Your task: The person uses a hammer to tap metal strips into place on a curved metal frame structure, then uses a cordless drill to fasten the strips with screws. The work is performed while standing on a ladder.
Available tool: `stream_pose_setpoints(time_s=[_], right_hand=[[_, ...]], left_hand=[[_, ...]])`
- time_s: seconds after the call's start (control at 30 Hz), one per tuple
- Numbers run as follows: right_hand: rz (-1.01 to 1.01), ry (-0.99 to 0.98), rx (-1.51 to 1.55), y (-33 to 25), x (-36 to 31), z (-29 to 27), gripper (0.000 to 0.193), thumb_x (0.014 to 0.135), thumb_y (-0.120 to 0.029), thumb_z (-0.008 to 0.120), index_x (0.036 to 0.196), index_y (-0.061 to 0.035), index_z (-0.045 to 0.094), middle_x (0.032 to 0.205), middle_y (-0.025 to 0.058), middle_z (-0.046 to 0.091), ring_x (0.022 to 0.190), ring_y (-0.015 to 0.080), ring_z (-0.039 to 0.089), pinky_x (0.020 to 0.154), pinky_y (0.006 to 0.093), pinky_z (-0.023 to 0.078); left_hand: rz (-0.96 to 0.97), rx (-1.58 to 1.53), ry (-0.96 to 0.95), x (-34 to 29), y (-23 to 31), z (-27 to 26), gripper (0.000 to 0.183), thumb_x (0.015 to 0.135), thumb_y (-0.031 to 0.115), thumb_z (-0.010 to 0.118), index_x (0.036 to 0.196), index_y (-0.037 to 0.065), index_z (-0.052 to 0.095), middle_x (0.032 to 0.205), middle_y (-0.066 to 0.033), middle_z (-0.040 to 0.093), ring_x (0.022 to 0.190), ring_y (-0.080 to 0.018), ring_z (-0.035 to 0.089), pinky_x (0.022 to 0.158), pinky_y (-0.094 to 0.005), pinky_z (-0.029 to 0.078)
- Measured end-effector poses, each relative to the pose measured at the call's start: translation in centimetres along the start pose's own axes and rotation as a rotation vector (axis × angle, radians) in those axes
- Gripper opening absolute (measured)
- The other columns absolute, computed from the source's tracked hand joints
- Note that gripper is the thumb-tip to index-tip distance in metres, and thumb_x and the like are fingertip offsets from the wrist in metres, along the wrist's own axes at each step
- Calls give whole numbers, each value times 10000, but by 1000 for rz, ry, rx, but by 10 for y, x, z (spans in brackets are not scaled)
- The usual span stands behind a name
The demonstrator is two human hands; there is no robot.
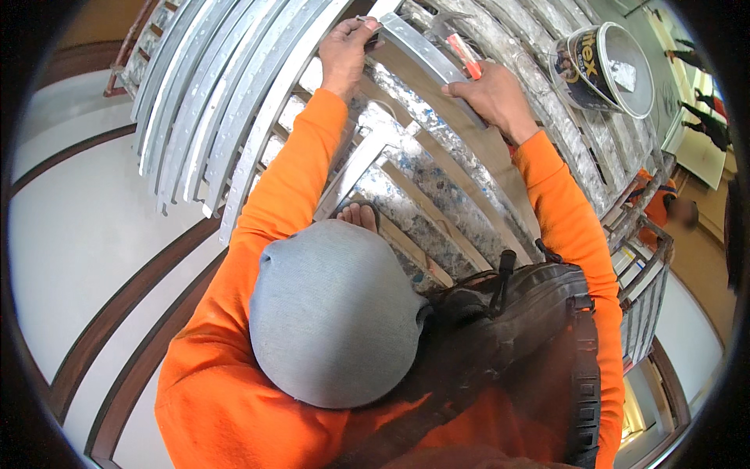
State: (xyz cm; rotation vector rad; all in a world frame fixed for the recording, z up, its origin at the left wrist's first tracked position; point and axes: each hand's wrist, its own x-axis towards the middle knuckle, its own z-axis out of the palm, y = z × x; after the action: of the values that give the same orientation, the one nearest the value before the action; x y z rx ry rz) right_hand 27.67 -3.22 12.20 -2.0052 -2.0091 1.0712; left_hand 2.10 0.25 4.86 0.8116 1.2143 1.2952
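Note:
My left hand (346, 56) is closed at the upper end of a grey metal channel (420, 48), fingertips pinching a small dark piece too hidden to name. My right hand (497, 100) wraps round the orange-red handle of a hammer (464, 55), its head pointing away from me. The thumb of that hand lies along the metal channel, which slants between my hands above paint-spattered planks (422, 168). Part of the handle is hidden under my palm.
Several long galvanized metal channels (226, 86) lie side by side at the left. A paint bucket (601, 69) stands on the planks at right. My bare foot (359, 216) is on the planks. A person in orange (656, 205) is at far right, near scaffold rails (644, 242).

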Motion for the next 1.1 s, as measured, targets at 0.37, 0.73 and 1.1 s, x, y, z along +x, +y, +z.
stream_pose_setpoints(time_s=[0.37,0.73,1.1], right_hand=[[172,-327,808,-24,-23,16,344,818,-271,856,863,34,701,574,9,526,420,82,449,376,269,309],[122,-281,1159,-36,-27,27,361,928,-290,789,1132,-42,626,622,-74,473,432,23,437,385,195,378],[-305,19,501,-108,17,-50,467,847,-259,814,1203,-29,619,735,19,602,553,90,524,498,288,426]], left_hand=[[361,263,305,3,-16,12,239,1011,245,644,1011,6,633,938,-79,668,852,-175,624,816,-307,491],[421,312,592,99,-68,-31,223,1003,184,603,906,-1,682,865,-135,686,822,-186,628,695,-368,495],[-19,294,541,143,-59,-34,240,902,72,513,834,-105,660,780,-253,670,714,-340,671,604,-523,486]])
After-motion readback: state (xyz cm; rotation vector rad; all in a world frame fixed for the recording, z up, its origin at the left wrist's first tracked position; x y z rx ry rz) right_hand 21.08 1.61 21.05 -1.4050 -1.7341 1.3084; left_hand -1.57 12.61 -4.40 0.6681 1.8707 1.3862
